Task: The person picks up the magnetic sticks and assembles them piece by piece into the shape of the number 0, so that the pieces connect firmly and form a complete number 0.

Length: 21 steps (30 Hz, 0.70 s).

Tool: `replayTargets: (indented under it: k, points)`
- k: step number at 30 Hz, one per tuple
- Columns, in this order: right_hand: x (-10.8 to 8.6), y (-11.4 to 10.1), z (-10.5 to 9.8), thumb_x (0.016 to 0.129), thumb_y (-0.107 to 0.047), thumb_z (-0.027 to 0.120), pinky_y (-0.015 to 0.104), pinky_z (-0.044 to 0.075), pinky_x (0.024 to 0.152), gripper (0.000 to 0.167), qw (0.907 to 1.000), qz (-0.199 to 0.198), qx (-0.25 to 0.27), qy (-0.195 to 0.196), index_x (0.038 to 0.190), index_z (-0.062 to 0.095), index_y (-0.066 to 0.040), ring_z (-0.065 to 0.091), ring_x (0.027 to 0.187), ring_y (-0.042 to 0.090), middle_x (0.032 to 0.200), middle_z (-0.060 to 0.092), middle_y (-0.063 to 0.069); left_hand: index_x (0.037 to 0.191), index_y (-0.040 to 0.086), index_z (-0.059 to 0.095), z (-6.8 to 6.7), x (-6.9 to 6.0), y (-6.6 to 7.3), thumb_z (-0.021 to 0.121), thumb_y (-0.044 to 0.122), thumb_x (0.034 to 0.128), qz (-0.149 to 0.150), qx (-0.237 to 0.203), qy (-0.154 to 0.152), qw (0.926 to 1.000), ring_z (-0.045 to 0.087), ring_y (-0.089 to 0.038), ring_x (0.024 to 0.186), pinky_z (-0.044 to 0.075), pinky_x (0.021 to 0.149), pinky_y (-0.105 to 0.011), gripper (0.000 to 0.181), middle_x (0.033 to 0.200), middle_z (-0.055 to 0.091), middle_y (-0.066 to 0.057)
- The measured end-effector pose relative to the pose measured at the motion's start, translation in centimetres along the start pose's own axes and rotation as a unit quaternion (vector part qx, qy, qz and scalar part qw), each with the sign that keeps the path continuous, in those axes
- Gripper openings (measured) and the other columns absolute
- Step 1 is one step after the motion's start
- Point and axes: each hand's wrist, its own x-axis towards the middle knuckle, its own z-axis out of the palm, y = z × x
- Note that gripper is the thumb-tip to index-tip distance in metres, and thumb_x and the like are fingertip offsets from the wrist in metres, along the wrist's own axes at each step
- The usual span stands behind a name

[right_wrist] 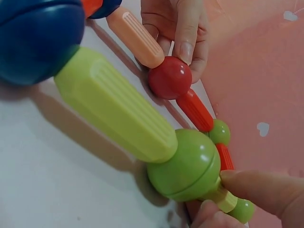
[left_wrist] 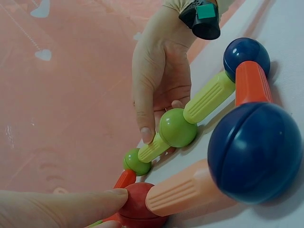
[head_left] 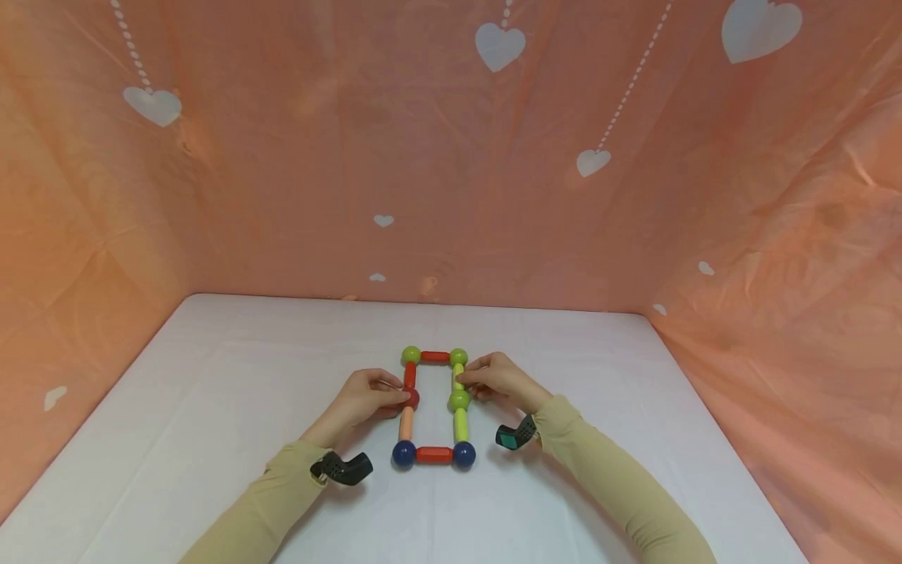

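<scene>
A rectangle of toy rods joined by balls lies on the white table. My left hand [head_left: 362,403] holds the red ball [head_left: 410,398] midway along the left side, thumb on top of it. On the right side, my right hand [head_left: 502,380] pinches the upper yellow-green rod [right_wrist: 222,195], just beyond the middle green ball [head_left: 460,400]. A peach rod [left_wrist: 183,191] runs from the red ball to a dark blue ball [head_left: 404,454]. The near red rod [head_left: 434,455] links it to the other blue ball [head_left: 463,454]. Two green balls form the far corners, joined by a red rod [head_left: 434,357].
The white tabletop [head_left: 268,345] surrounds the rectangle. Orange cloth with white hearts [head_left: 500,45] hangs behind and at both sides. Black wrist cameras [head_left: 341,468] sit at both sleeve cuffs, close above the table.
</scene>
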Motion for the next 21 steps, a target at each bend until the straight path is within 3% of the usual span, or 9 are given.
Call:
replayTargets:
  k: [16, 21]
  points:
    - [0.6, -0.1, 0.0, 0.086, -0.012, 0.070, 0.022, 0.052, 0.058, 0.026, 0.9992, -0.017, 0.032, 0.014, 0.104, 0.067, 0.007, 0.058, 0.065, 0.012, 0.078, 0.066, 0.007, 0.107, -0.006, 0.062, -0.2, 0.1, 0.3, 0.071, 0.007, 0.0857, -0.003, -0.018, 0.000, 0.9998, 0.067, -0.019, 0.074, 0.058, 0.068, -0.032, 0.026, 0.092, 0.066, -0.015]
    - [1.1, -0.5, 0.3, 0.086, -0.012, 0.070, 0.022, 0.052, 0.058, 0.027, 0.9981, -0.021, 0.037, 0.044, 0.105, 0.066, 0.006, 0.058, 0.064, 0.011, 0.079, 0.066, 0.007, 0.109, -0.005, 0.063, -0.4, 0.9, 0.4, 0.070, 0.008, 0.0869, 0.009, -0.013, 0.005, 0.9999, 0.067, -0.019, 0.075, 0.058, 0.069, -0.032, 0.026, 0.095, 0.067, -0.015]
